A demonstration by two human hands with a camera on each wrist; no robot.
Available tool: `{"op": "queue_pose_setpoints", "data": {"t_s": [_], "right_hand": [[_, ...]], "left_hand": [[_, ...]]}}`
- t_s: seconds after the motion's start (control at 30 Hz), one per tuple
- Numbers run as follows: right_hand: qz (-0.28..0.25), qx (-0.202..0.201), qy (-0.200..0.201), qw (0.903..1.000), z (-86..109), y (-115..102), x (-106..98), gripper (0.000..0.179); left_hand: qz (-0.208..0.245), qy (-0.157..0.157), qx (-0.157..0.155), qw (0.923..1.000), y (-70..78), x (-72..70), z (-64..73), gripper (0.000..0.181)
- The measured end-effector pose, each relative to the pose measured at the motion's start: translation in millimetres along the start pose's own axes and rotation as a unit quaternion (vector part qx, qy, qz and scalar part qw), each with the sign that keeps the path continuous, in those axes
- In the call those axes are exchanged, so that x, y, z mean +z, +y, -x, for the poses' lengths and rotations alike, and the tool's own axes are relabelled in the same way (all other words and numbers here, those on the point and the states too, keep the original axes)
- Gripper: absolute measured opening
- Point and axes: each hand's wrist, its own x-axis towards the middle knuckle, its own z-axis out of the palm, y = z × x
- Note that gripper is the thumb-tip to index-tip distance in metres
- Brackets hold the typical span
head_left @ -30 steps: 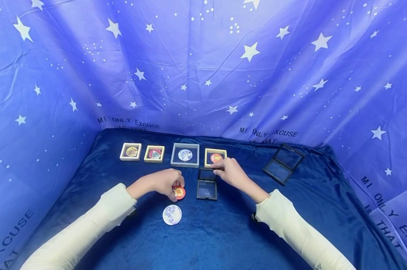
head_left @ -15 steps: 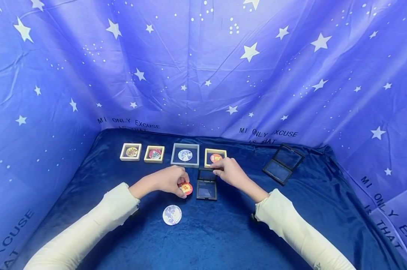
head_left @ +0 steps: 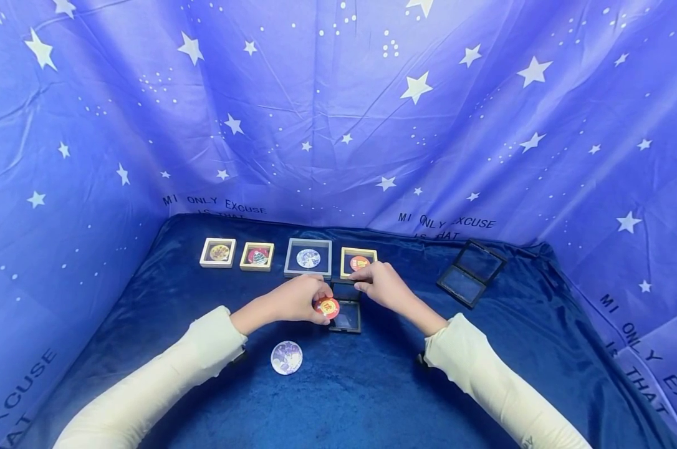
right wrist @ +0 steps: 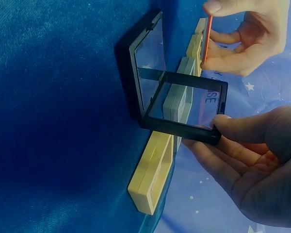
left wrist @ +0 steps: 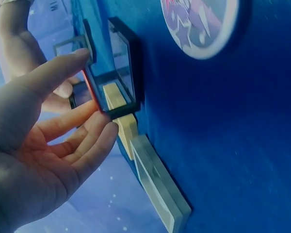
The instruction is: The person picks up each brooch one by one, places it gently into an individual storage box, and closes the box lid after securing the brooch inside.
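Note:
My left hand [head_left: 299,299] pinches a red round badge [head_left: 326,308] with a gold centre by its edges, thumb on one side and fingers on the other. In the head view the badge overlaps a small black display case [head_left: 348,318] with clear film panes. That case stands open on the cloth, and its raised lid [right wrist: 184,130] is pinched at the edge by my right hand [right wrist: 262,160]. Seen from the right wrist, the badge [right wrist: 207,41] is edge-on, apart from the lid. A white and purple round badge [head_left: 287,357] lies nearer on the cloth.
Behind the hands stand a white frame [head_left: 216,265], a cream frame [head_left: 255,267], a grey frame [head_left: 307,275] and a yellowish frame [head_left: 343,264], each with a round badge inside. A larger black case [head_left: 460,287] lies open at right. Starry curtains [head_left: 316,112] surround the blue cloth [head_left: 361,399].
My left hand has carried the red badge rightward, from beside the small black case to over its left part. The right hand keeps its grip on the lid and stays in place.

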Motion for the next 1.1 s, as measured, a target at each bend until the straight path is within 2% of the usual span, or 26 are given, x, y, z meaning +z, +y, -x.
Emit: {"op": "queue_pose_setpoints", "data": {"t_s": [0.2,0.47,0.7,0.9,1.1], "right_hand": [[-0.003,0.007,-0.003,1.0,1.3,-2,-1,0.02],[-0.001,0.013,-0.008,0.9999,1.1,-3,-2,0.021],[0.001,0.01,-0.006,0.9999,1.1,-3,-2,0.02],[-0.002,0.007,-0.003,1.0,1.3,-3,-2,0.02],[-0.007,0.008,-0.003,0.9999,1.8,-3,-2,0.019]], "left_hand": [[-0.003,0.021,-0.018,0.9996,9.6,8.9,-4.0,0.044],[-0.018,0.067,-0.044,0.9966,20.9,21.8,-9.1,0.046],[-0.009,0.105,-0.092,0.9903,29.2,33.6,-13.6,0.039],[-0.012,0.12,-0.124,0.9849,35.5,43.5,-15.7,0.034],[-0.04,0.137,-0.142,0.9795,37.9,51.4,-19.9,0.038]]}}
